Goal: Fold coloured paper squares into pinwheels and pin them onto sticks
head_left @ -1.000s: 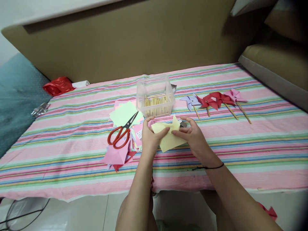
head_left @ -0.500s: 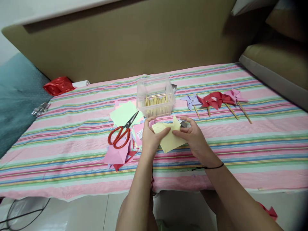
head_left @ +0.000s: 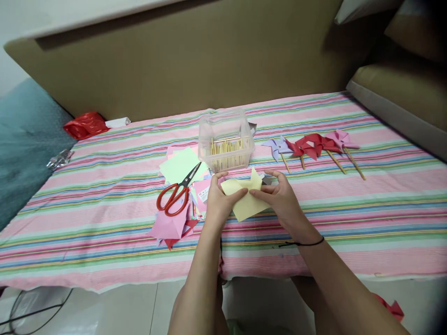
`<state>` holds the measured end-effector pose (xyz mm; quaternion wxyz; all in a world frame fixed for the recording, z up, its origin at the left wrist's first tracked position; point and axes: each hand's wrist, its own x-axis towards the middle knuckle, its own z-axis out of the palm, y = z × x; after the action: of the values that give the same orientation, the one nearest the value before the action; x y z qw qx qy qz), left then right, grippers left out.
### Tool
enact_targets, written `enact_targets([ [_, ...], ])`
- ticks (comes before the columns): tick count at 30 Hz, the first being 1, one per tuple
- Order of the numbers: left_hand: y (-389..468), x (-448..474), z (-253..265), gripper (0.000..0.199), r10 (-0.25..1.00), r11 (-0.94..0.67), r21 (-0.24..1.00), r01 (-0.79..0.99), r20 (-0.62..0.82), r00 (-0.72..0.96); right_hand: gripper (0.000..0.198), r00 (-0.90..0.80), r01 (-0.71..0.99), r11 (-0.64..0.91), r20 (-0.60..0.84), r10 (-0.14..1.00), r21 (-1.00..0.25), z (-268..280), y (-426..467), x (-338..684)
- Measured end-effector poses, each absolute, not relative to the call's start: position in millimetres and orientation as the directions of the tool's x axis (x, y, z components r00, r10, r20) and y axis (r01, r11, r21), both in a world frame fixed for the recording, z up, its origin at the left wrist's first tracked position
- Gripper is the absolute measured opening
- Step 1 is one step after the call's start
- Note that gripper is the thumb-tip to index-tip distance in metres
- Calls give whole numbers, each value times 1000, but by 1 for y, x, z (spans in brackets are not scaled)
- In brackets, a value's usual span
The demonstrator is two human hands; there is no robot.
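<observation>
A pale yellow sheet of paper (head_left: 246, 207) is held up between both hands, its upper edge bent and one corner standing up. My left hand (head_left: 220, 197) grips its left side, thumb pressed on the front. From the right, my right hand (head_left: 281, 195) pinches the same paper, its thumb tip close to the left one. Fingers behind the sheet are partly hidden. Left of my hands, red-handled scissors (head_left: 178, 190) lie across coloured paper squares (head_left: 179, 165). Just beyond the hands stands a clear plastic box (head_left: 226, 137) with many thin sticks inside.
Several paper pinwheels on sticks (head_left: 312, 146) lie to the right on the striped cloth (head_left: 349, 223). Pink and red paper pieces (head_left: 171, 225) sit below the scissors. A red plastic bag (head_left: 85, 125) is at the far left, and a sofa backrest (head_left: 174, 60) rises behind.
My thumbs have shifted slightly on the yellow paper, the left one moving a little right and down. Everything else lies as before.
</observation>
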<state>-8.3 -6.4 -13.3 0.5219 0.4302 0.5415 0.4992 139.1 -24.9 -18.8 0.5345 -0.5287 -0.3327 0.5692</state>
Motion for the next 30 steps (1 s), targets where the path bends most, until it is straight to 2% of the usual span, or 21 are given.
enact_targets([
  [5, -6, -9, -12, 65, 983, 183, 983, -32, -183, 8, 86, 112, -238, -200, -232, 966, -950, -22, -24, 139],
  [9, -8, -8, -5, 63, 968, 250, 957, -149, -248, 36, 86, 130, -273, -223, -266, 955, -936, -20, -24, 139],
  [12, -7, -12, -3, 59, 956, 279, 936, -212, -291, -26, 88, 188, -299, -222, -285, 940, -928, -19, -23, 140],
  [15, -4, -19, -3, 58, 971, 176, 961, -213, -205, -123, 87, 225, -335, -208, -292, 929, -919, -21, -21, 143],
  [20, -3, -23, -3, 52, 997, 38, 975, -220, -52, -58, 88, 266, -382, -198, -312, 912, -903, -22, -20, 144],
  [24, -4, -18, -3, 49, 993, 59, 972, -227, -81, -89, 89, 261, -385, -204, -318, 911, -900, -21, -20, 144],
  [27, -3, -16, -5, 56, 984, 80, 967, -242, -115, -133, 91, 247, -384, -212, -321, 914, -899, -20, -21, 144],
  [30, -3, -16, -6, 58, 993, 50, 970, -237, -74, -93, 91, 251, -383, -209, -319, 914, -900, -20, -21, 143],
])
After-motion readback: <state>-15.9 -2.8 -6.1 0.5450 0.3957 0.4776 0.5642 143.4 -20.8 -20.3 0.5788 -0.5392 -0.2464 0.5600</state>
